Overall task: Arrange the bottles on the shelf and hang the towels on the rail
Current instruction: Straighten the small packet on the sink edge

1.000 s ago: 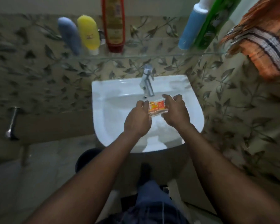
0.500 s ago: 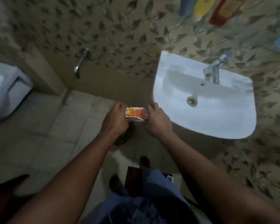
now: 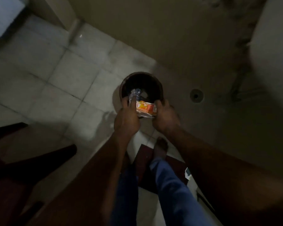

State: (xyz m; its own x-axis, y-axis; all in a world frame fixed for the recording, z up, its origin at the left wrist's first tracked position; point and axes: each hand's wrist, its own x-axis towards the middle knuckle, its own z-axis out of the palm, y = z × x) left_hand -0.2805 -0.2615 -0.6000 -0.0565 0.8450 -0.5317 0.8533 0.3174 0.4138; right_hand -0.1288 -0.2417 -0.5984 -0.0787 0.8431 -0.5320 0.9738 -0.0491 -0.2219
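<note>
Bottles and towels are not in sight; what I hold is an orange wrapper (image 3: 145, 108), thin, light and crinkly, right over the dark round bin (image 3: 141, 86) on the floor. My left hand (image 3: 127, 119) and right hand (image 3: 166, 118) pinch its two ends with fingers pressed together. I think the ends are the best place to hold it.

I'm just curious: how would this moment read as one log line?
both hands: left hand, right hand | holding orange wrapper | over dark bin
</note>
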